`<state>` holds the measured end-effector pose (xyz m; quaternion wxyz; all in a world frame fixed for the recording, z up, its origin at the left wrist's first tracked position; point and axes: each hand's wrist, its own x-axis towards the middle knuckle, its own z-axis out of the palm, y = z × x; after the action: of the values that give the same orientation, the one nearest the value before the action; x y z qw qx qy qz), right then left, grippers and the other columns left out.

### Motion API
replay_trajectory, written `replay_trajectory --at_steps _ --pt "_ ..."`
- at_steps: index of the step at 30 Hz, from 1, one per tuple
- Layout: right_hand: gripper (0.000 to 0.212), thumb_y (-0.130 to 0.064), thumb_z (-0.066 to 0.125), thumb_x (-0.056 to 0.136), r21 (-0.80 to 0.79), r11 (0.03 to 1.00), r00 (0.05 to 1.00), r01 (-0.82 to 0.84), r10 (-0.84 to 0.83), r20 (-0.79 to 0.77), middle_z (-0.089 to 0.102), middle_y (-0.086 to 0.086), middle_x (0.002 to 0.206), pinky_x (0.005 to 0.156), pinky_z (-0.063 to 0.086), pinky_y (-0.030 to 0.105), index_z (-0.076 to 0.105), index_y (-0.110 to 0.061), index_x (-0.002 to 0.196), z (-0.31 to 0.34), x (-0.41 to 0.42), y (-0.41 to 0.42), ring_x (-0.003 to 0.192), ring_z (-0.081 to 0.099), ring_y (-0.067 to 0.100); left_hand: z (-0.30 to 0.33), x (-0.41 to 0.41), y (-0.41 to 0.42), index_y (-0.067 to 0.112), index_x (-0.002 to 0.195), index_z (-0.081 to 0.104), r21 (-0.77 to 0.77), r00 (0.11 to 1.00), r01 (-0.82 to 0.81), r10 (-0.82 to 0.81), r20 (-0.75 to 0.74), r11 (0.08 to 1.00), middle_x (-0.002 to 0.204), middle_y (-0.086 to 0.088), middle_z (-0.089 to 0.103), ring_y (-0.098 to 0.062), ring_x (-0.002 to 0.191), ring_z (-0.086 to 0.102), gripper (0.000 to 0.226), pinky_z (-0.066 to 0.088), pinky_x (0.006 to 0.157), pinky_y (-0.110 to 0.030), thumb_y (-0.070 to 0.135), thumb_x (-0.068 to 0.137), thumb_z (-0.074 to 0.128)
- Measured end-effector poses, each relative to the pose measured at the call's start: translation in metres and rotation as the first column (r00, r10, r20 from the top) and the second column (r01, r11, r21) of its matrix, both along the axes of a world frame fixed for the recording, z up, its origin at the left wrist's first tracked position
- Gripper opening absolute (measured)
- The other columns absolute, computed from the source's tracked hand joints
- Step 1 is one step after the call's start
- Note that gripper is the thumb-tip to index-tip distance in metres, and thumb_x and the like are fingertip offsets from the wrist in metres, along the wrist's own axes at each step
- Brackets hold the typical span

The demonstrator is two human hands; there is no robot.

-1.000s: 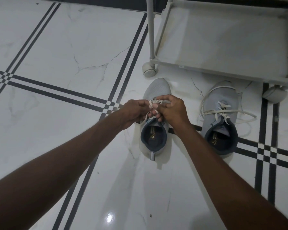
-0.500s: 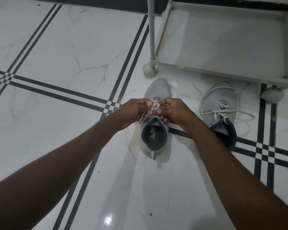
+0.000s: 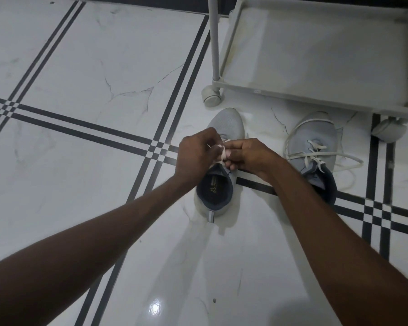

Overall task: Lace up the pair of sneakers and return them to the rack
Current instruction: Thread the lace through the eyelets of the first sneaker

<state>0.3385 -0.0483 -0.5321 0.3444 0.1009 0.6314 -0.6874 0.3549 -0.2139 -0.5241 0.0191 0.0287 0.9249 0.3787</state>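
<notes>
Two grey sneakers with dark collars stand on the tiled floor, toes pointing away from me. The left sneaker [image 3: 229, 124] is under both hands. My left hand [image 3: 194, 154] and my right hand [image 3: 251, 156] meet over its tongue, and each pinches the white lace [image 3: 223, 154] between fingertips. Most of that lace is hidden by the fingers. To the right stands the other sneaker [image 3: 315, 137]; its white lace [image 3: 349, 161] is threaded but lies loose, looping onto the floor.
A white wheeled rack [image 3: 316, 97] stands just beyond the sneakers, its bottom shelf bare, with casters at the near left [image 3: 211, 97] and near right [image 3: 389, 131]. The floor is glossy white marble tile with dark stripe lines.
My hands have drawn closer together over the left sneaker's tongue while working the lace. The sneakers and rack stay where they were.
</notes>
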Motion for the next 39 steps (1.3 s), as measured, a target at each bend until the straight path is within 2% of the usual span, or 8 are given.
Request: replay_trajectory --at_steps 5,8,11,16,22,28,33,39 --pt "0.005 -0.001 0.075 0.080 0.276 0.939 0.978 0.203 -0.179 -0.109 0.069 0.009 0.062 0.054 0.054 0.023 0.075 -0.006 0.080 -0.008 0.007 0.000 0.052 0.060 0.017 0.003 0.005 -0.017 0.012 0.076 0.068 0.256 0.940 -0.232 0.149 0.306 0.938 0.067 -0.002 0.069 -0.014 0.056 0.064 0.006 0.048 0.047 -0.024 0.012 0.079 0.074" --pt "0.014 -0.008 0.080 0.073 0.589 0.756 0.927 0.286 -0.063 -0.370 0.069 0.001 0.062 0.060 0.058 0.028 0.071 -0.017 0.067 -0.017 0.008 0.007 0.055 0.067 0.016 0.002 0.014 -0.040 0.014 0.071 0.068 0.257 0.889 -0.290 0.160 0.429 0.922 0.066 -0.002 0.070 -0.013 0.057 0.063 0.014 0.043 0.048 -0.022 0.005 0.082 0.068" --pt "0.012 -0.011 0.080 0.070 0.686 0.682 0.915 0.255 0.059 -0.398 0.072 0.000 0.067 0.070 0.060 0.036 0.071 -0.018 0.066 -0.021 0.012 0.012 0.065 0.071 0.020 0.003 0.020 -0.054 0.014 0.073 0.068 0.265 0.841 -0.311 0.135 0.524 0.913 0.072 -0.006 0.071 -0.010 0.059 0.063 0.014 0.045 0.053 -0.021 0.005 0.084 0.069" --pt "0.010 -0.015 0.078 0.078 0.563 0.794 0.956 0.231 -0.079 -0.281 0.072 0.006 0.068 0.058 0.059 0.029 0.071 -0.016 0.071 -0.015 0.012 0.004 0.055 0.068 0.017 0.010 0.008 -0.051 0.005 0.081 0.070 0.250 0.905 -0.216 0.097 0.415 0.944 0.071 -0.010 0.072 -0.014 0.060 0.066 0.004 0.049 0.052 -0.021 0.008 0.082 0.073" --pt "0.013 -0.009 0.077 0.082 0.206 0.872 0.894 0.443 -0.446 -0.035 0.071 0.017 0.074 0.058 0.058 0.029 0.066 -0.002 0.086 -0.001 0.011 -0.010 0.052 0.059 0.019 0.010 0.015 -0.050 0.010 0.081 0.072 -0.030 0.952 -0.046 0.052 0.301 0.999 0.073 -0.004 0.074 -0.017 0.069 0.069 0.010 0.055 0.063 -0.028 0.019 0.080 0.078" --pt "0.005 -0.002 0.073 0.083 0.235 0.843 0.852 0.483 -0.515 0.098 0.071 0.016 0.079 0.065 0.060 0.029 0.071 -0.003 0.088 -0.002 0.003 -0.021 0.054 0.059 0.016 0.018 0.027 -0.036 0.015 0.083 0.073 -0.238 0.987 0.035 0.005 0.164 0.971 0.080 0.004 0.068 -0.013 0.073 0.060 0.010 0.033 0.054 -0.012 0.025 0.082 0.076" --pt "0.009 -0.003 0.067 0.088 0.185 0.839 0.822 0.511 -0.540 0.179 0.068 0.012 0.074 0.068 0.054 0.029 0.071 0.001 0.096 -0.006 0.000 -0.017 0.055 0.056 0.015 0.015 0.022 -0.035 0.023 0.082 0.078 -0.128 0.948 -0.070 0.106 0.301 0.989 0.071 0.006 0.072 -0.010 0.067 0.066 0.002 0.042 0.054 -0.007 0.022 0.081 0.076" --pt "0.015 -0.003 0.053 0.098 -0.083 0.831 0.793 0.550 -0.488 0.363 0.072 0.016 0.087 0.047 0.051 0.016 0.064 0.005 0.103 -0.006 0.004 -0.018 0.051 0.061 0.011 0.015 0.016 -0.037 0.013 0.072 0.075 0.050 0.877 -0.158 0.117 0.466 0.986 0.069 -0.008 0.075 -0.023 0.065 0.071 0.019 0.062 0.070 -0.041 0.028 0.069 0.087"
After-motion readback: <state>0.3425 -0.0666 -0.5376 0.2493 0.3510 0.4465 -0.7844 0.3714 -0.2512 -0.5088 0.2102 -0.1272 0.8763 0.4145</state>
